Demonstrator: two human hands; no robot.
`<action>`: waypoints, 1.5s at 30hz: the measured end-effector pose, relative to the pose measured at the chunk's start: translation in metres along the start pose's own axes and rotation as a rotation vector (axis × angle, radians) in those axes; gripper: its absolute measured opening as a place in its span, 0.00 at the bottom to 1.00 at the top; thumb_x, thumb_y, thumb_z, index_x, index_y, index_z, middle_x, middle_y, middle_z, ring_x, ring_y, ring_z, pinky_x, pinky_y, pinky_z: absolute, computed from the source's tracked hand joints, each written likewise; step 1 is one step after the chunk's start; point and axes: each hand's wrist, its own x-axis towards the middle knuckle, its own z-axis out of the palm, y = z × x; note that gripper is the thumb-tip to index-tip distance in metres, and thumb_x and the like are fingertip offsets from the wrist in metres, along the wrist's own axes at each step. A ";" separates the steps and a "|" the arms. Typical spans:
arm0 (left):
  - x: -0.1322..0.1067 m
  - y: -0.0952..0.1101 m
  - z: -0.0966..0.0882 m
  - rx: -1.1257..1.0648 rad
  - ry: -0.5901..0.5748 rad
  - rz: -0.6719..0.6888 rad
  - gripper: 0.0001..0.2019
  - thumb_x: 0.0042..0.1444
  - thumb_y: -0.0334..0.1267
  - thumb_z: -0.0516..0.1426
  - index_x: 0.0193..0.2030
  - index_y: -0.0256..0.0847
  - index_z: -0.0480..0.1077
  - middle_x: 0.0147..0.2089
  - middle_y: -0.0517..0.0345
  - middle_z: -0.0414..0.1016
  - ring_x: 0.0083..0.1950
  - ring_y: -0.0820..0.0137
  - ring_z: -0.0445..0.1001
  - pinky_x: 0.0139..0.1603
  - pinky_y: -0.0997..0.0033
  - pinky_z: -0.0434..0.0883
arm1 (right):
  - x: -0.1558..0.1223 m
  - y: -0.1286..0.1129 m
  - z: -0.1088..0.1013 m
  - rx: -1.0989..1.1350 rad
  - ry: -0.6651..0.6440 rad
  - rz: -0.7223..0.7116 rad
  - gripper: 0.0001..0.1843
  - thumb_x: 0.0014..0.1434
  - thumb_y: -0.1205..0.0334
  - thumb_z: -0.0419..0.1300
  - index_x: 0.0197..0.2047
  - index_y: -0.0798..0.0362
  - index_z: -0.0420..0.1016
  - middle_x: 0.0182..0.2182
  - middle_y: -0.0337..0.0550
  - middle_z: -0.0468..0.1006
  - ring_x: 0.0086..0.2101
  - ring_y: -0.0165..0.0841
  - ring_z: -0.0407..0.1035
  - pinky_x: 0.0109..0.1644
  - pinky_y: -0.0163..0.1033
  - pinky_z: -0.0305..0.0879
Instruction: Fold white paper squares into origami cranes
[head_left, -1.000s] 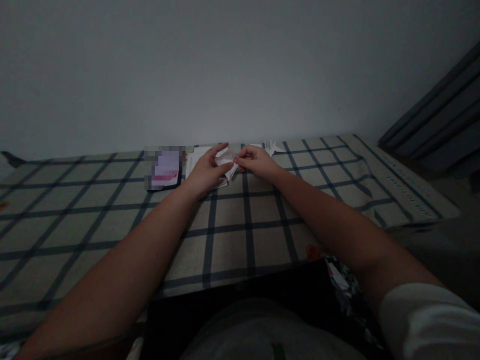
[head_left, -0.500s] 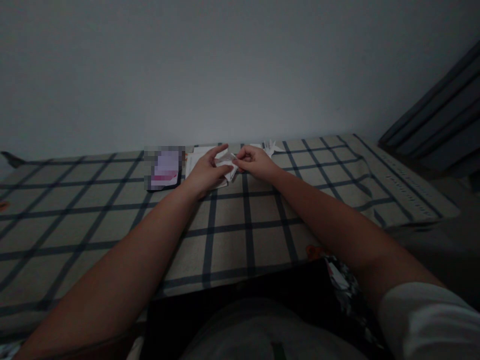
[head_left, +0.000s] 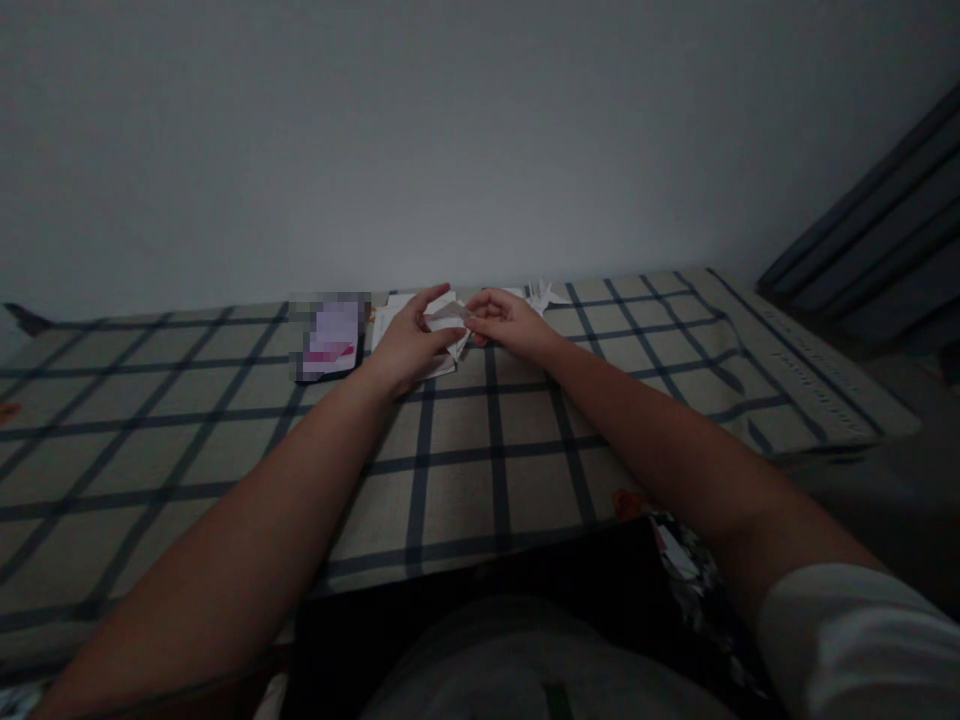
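Both arms reach far across a checked cloth point(head_left: 465, 470) toward the wall. My left hand point(head_left: 409, 340) and my right hand point(head_left: 506, 322) meet over a small folded white paper piece point(head_left: 452, 328) and pinch it between their fingertips. My left thumb and forefinger curl round its left side. My right fingers are pressed together on its right tip. Beneath the hands lie white paper sheets point(head_left: 390, 318).
A blurred purple and pink card point(head_left: 330, 337) lies just left of my left hand. A small folded white paper figure point(head_left: 541, 293) stands by the wall, right of my right hand. A dark curtain point(head_left: 877, 260) hangs at the right.
The hands have shifted only slightly on the folded paper; its top flap now lies flatter between the fingertips.
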 end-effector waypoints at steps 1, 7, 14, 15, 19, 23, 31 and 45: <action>0.000 0.000 0.000 -0.006 0.000 -0.006 0.43 0.45 0.32 0.68 0.70 0.38 0.62 0.45 0.48 0.79 0.36 0.70 0.76 0.36 0.72 0.70 | 0.000 0.001 0.000 -0.001 -0.005 -0.001 0.11 0.59 0.67 0.65 0.43 0.52 0.67 0.27 0.31 0.71 0.27 0.25 0.69 0.34 0.31 0.69; 0.000 -0.002 0.003 -0.029 0.028 -0.062 0.43 0.47 0.30 0.67 0.71 0.42 0.60 0.44 0.49 0.79 0.34 0.70 0.76 0.34 0.73 0.70 | 0.000 0.001 0.001 -0.020 0.014 0.014 0.11 0.59 0.71 0.64 0.42 0.52 0.67 0.27 0.32 0.70 0.27 0.25 0.69 0.32 0.30 0.68; 0.001 -0.002 0.002 -0.062 0.036 -0.104 0.45 0.46 0.27 0.69 0.72 0.43 0.60 0.44 0.48 0.79 0.34 0.70 0.77 0.33 0.73 0.72 | 0.001 0.004 0.001 -0.033 0.021 -0.025 0.10 0.61 0.69 0.63 0.42 0.51 0.65 0.28 0.32 0.70 0.28 0.25 0.69 0.32 0.30 0.69; 0.001 -0.001 0.003 -0.064 0.042 -0.110 0.45 0.46 0.27 0.69 0.72 0.44 0.60 0.44 0.49 0.79 0.33 0.70 0.77 0.33 0.73 0.72 | 0.001 0.004 0.001 -0.033 0.018 -0.026 0.11 0.61 0.70 0.63 0.42 0.51 0.65 0.28 0.32 0.70 0.28 0.25 0.69 0.32 0.30 0.69; 0.000 0.002 0.006 -0.105 0.078 -0.143 0.45 0.47 0.24 0.67 0.73 0.42 0.58 0.37 0.54 0.78 0.30 0.72 0.76 0.33 0.74 0.72 | 0.002 0.004 0.000 -0.025 0.023 -0.034 0.11 0.61 0.69 0.63 0.43 0.50 0.65 0.28 0.32 0.70 0.28 0.25 0.70 0.33 0.31 0.70; 0.000 0.001 0.006 -0.144 0.072 -0.178 0.46 0.47 0.23 0.65 0.74 0.40 0.57 0.24 0.68 0.68 0.24 0.74 0.72 0.31 0.75 0.72 | 0.004 0.004 -0.001 -0.001 0.061 -0.052 0.11 0.61 0.69 0.63 0.42 0.50 0.64 0.31 0.33 0.71 0.29 0.24 0.70 0.35 0.30 0.70; -0.007 0.012 0.008 -0.124 0.056 -0.164 0.46 0.46 0.23 0.67 0.73 0.38 0.57 0.21 0.71 0.67 0.22 0.75 0.71 0.30 0.76 0.72 | 0.006 0.007 -0.002 0.015 0.083 -0.075 0.12 0.60 0.71 0.63 0.42 0.51 0.64 0.33 0.34 0.72 0.29 0.24 0.69 0.35 0.31 0.69; -0.007 0.012 0.004 -0.167 0.004 -0.203 0.49 0.47 0.18 0.64 0.75 0.41 0.54 0.19 0.74 0.64 0.19 0.78 0.68 0.29 0.78 0.70 | 0.007 0.008 -0.001 0.053 0.129 -0.053 0.12 0.61 0.70 0.62 0.42 0.50 0.63 0.31 0.32 0.71 0.27 0.23 0.70 0.33 0.30 0.68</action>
